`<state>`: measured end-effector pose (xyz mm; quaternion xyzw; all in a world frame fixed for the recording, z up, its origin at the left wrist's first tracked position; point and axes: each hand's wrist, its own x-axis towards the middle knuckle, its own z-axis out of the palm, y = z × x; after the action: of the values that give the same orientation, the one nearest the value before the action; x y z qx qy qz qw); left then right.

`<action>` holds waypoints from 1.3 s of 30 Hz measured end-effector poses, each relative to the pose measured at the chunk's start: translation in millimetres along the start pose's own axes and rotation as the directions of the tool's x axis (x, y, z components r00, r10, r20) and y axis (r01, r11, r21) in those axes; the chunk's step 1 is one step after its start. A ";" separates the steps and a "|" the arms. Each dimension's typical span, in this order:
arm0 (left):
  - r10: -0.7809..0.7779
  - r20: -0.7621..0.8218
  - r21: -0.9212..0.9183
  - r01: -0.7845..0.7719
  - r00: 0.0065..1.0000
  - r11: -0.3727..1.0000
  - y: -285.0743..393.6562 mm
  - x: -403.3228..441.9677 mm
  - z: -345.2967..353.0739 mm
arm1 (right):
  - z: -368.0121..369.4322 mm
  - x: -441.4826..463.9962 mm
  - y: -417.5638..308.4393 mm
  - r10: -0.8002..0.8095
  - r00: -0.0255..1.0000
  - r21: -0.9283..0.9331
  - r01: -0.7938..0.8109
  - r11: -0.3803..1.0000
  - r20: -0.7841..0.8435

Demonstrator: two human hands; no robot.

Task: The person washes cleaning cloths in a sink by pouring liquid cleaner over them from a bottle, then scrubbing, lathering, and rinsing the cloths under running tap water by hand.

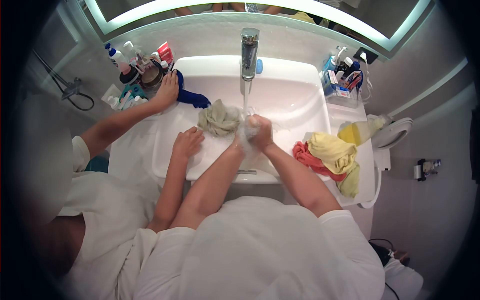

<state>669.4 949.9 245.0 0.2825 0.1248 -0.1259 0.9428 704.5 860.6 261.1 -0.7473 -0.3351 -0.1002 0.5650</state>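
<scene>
Under the running tap (249, 55), my left hand (241, 142) and my right hand (261, 132) are close together in the white sink (295, 97). My right fingers are curled closed; foam and water hide whatever may be in them. Suds cover most of my left hand, so its fingers do not show. A wet grey-green cloth (218, 118) lies bunched just left of my hands. Another person's hand (169, 91) touches a dark blue cloth (191, 97) on the sink's left rim. That person's other hand (188, 142) rests at the basin's left side.
Yellow cloth (334, 151) and red cloth (316, 162) are heaped on the right counter, by a bottle of yellow liquid (361, 132). Toiletries (142, 67) crowd the left back corner. A box of toothpaste and bottles (342, 82) stands at right. Blue soap (259, 66) lies behind the tap.
</scene>
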 end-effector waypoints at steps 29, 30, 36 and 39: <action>-0.061 -0.115 0.432 0.105 0.992 0.896 11.1 -9.7 14.8 | -28.6 26.1 33.1 0.367 0.915 -0.420 -0.269 0.867 0.170; -0.048 -0.150 0.465 0.114 0.988 0.878 4.1 -6.0 16.2 | -36.8 28.4 34.5 0.319 0.938 -0.488 -0.218 0.845 0.135; -0.030 -0.115 0.472 0.081 0.993 0.878 20.0 7.1 15.1 | -76.3 49.9 14.1 0.364 0.909 -0.269 -0.305 0.913 0.204; -0.048 -0.031 0.431 0.056 0.998 0.901 59.4 0.5 15.2 | -72.8 44.1 5.6 0.259 0.809 0.124 -0.375 0.919 0.527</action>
<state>690.6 989.4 286.9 0.4818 0.1108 -0.1726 0.8520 757.9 810.5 305.0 -0.7251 -0.3486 0.2311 0.5471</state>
